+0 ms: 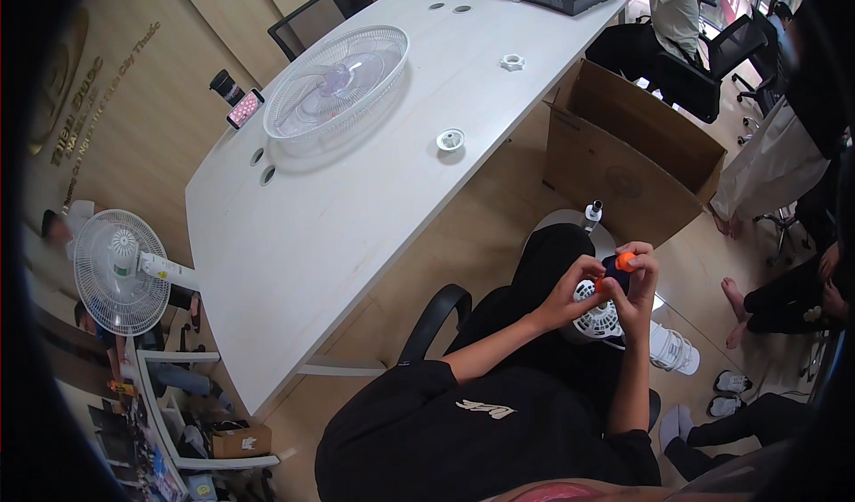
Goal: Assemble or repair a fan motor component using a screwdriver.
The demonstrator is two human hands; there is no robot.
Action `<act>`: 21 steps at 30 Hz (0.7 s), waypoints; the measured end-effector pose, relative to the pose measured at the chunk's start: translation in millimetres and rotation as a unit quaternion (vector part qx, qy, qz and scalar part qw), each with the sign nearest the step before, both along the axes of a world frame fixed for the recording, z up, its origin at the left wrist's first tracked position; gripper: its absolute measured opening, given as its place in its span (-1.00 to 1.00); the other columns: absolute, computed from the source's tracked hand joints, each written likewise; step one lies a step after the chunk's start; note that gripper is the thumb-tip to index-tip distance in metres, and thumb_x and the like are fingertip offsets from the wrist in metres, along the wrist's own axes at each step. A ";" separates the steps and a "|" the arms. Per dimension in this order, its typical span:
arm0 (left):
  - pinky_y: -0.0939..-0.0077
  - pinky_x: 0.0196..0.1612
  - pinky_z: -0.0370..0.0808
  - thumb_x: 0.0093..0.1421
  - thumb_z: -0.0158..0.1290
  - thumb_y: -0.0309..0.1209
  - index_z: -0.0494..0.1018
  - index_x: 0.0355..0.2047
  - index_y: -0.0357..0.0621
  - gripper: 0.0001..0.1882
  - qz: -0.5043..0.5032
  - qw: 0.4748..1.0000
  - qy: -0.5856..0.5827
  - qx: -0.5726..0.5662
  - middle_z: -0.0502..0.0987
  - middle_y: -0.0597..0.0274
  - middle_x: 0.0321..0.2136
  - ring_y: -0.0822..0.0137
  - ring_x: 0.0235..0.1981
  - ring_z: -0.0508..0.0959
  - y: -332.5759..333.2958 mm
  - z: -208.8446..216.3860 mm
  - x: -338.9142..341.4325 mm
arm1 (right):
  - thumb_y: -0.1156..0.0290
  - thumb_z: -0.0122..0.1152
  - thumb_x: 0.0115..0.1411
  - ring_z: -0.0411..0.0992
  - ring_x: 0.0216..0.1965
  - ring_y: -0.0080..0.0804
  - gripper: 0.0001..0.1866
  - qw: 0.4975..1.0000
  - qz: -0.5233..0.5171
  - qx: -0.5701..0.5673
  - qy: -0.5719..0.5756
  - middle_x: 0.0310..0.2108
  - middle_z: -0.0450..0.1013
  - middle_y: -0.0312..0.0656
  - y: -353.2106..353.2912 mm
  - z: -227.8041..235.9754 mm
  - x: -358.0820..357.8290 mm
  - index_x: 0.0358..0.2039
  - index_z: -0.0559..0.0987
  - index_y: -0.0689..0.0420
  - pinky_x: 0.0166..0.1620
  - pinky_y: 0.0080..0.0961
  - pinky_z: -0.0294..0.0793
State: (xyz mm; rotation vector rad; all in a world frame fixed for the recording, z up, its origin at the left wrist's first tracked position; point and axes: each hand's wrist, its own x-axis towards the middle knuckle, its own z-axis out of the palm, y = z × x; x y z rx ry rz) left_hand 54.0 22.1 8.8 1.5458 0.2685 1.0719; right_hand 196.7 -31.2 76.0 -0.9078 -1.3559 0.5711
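Note:
Above my lap, both of my hands are closed around a small dark-blue thing with bright orange parts (626,261); its exact kind I cannot make out. The fingers of my right hand (639,288) hold its upper orange end. My left hand (570,295) meets it from the other side, fingertips by a second orange spot. Just below the hands is a white fan motor housing (595,319) with a slotted cover, partly hidden by my fingers. A white fan stand with a short metal-tipped pole (592,214) rises from the floor beyond my knees.
On the white table (356,235) lie a fan guard (343,83), a white round cap (451,140) and a white ring nut (511,62). A large open cardboard box (614,168) stands right of the table. An assembled fan (123,270) stands left. Other people sit around at the right.

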 end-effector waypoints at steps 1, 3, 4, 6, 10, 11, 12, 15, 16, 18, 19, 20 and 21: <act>0.34 0.20 0.40 0.36 0.11 -0.45 0.26 0.13 -0.16 -0.61 -0.018 0.999 -0.003 -0.033 0.40 0.18 0.06 0.36 0.09 0.48 1.2 -2.9 -0.7 | 0.60 0.21 0.22 0.37 0.17 -0.16 -0.59 1.000 -0.001 0.014 -0.004 0.05 0.39 0.01 1.8 5.2 -3.2 0.05 0.39 0.01 0.27 -0.22 0.28; 0.33 0.21 0.40 0.34 0.13 -0.47 0.26 0.12 -0.15 -0.59 -0.036 0.997 -0.008 -0.066 0.40 0.18 0.06 0.35 0.10 0.47 0.8 -5.5 -1.1 | 0.62 0.21 0.21 0.36 0.18 -0.15 -0.58 1.000 -0.001 0.028 -0.010 0.06 0.38 0.01 1.7 8.9 -3.8 0.05 0.39 0.01 0.27 -0.22 0.28; 0.34 0.20 0.40 0.32 0.15 -0.47 0.26 0.13 -0.15 -0.57 -0.048 0.993 -0.026 -0.108 0.40 0.18 0.05 0.35 0.09 0.47 0.1 -5.3 -2.1 | 0.64 0.21 0.20 0.36 0.17 -0.15 -0.56 1.000 0.013 0.004 0.020 0.05 0.37 0.00 -0.5 8.5 -2.5 0.05 0.39 0.01 0.27 -0.23 0.28; 0.35 0.19 0.40 0.30 0.17 -0.48 0.25 0.14 -0.15 -0.54 -0.061 0.986 -0.044 -0.151 0.40 0.18 0.04 0.36 0.07 0.48 -0.6 -2.4 -4.7 | 0.66 0.21 0.19 0.36 0.17 -0.15 -0.55 0.998 0.024 -0.021 0.049 0.05 0.36 -0.01 -3.4 9.9 -1.9 0.05 0.39 0.02 0.26 -0.24 0.29; 0.39 0.13 0.44 0.27 0.21 -0.46 0.25 0.16 -0.21 -0.49 -0.005 1.000 0.002 -0.017 0.45 0.17 -0.05 0.33 0.01 0.52 -3.3 9.6 -4.6 | 0.72 0.25 0.13 0.37 0.16 -0.19 -0.52 0.997 0.023 -0.017 0.065 0.05 0.33 -0.03 -4.4 4.1 -4.8 0.03 0.38 0.07 0.21 -0.33 0.35; 0.39 0.13 0.44 0.27 0.20 -0.46 0.25 0.16 -0.22 -0.49 0.035 0.997 0.021 0.060 0.45 0.16 -0.04 0.32 0.02 0.52 -4.8 11.4 -4.4 | 0.72 0.28 0.11 0.36 0.15 -0.20 -0.51 0.999 0.000 -0.012 0.041 0.06 0.31 -0.04 -5.2 -1.8 -1.4 0.02 0.38 0.07 0.19 -0.36 0.35; 0.39 0.13 0.44 0.27 0.20 -0.46 0.25 0.16 -0.22 -0.49 0.034 0.997 0.022 0.059 0.45 0.16 -0.04 0.32 0.02 0.52 -4.9 10.1 -4.3 | 0.71 0.31 0.08 0.36 0.14 -0.21 -0.49 1.000 -0.023 -0.007 0.018 0.07 0.30 -0.06 -5.8 -1.9 -1.5 0.01 0.38 0.08 0.18 -0.39 0.36; 0.36 0.20 0.39 0.27 0.19 -0.53 0.25 0.14 -0.18 -0.51 -0.043 0.998 0.044 -0.034 0.41 0.19 0.01 0.35 0.07 0.47 -7.6 3.0 -1.6 | 0.58 0.30 0.13 0.34 0.16 -0.18 -0.56 0.999 -0.023 -0.006 0.024 0.08 0.27 -0.05 -10.9 3.0 -2.3 0.01 0.39 0.06 0.25 -0.30 0.27; 0.38 0.17 0.42 0.25 0.21 -0.51 0.25 0.14 -0.20 -0.50 -0.034 0.998 0.011 -0.055 0.42 0.16 0.00 0.34 0.07 0.48 -8.6 0.2 0.2 | 0.53 0.27 0.17 0.33 0.19 -0.15 -0.60 0.999 -0.006 0.010 0.034 0.10 0.28 -0.02 -11.2 4.7 -0.2 0.02 0.40 0.06 0.29 -0.25 0.23; 0.40 0.16 0.43 0.25 0.20 -0.51 0.26 0.13 -0.21 -0.51 -0.010 0.996 -0.019 -0.083 0.44 0.14 -0.01 0.35 0.07 0.49 -8.0 -10.1 2.6 | 0.49 0.10 0.29 0.19 0.37 -0.03 -0.65 0.997 0.043 -0.013 0.064 0.33 0.21 0.15 -10.5 12.1 2.3 0.09 0.41 0.09 0.37 -0.14 0.13; 0.41 0.19 0.41 0.27 0.18 -0.51 0.26 0.13 -0.21 -0.52 0.006 0.996 -0.026 -0.083 0.45 0.16 -0.03 0.35 0.05 0.50 -7.1 -10.9 0.9 | 0.53 0.05 0.31 0.22 0.36 -0.04 -0.65 0.995 0.047 -0.039 0.073 0.29 0.29 0.16 -12.4 10.3 3.3 0.11 0.40 0.13 0.36 -0.15 0.15; 0.39 0.19 0.40 0.28 0.16 -0.50 0.25 0.14 -0.20 -0.53 -0.021 0.996 -0.027 -0.085 0.44 0.15 -0.02 0.35 0.04 0.50 -4.5 -3.9 -2.9 | 0.58 0.04 0.32 0.30 0.31 -0.10 -0.66 0.992 0.055 -0.061 0.097 0.19 0.40 0.12 -12.1 10.9 2.9 0.11 0.41 0.17 0.35 -0.22 0.19; 0.40 0.18 0.40 0.29 0.14 -0.50 0.27 0.13 -0.21 -0.55 -0.017 0.993 -0.026 -0.112 0.43 0.16 -0.01 0.35 0.04 0.50 -2.4 -4.2 -9.4 | 0.59 0.12 0.28 0.36 0.24 -0.17 -0.65 0.994 0.038 -0.065 0.083 0.14 0.45 0.04 -6.7 10.3 -2.7 0.09 0.43 0.17 0.30 -0.27 0.25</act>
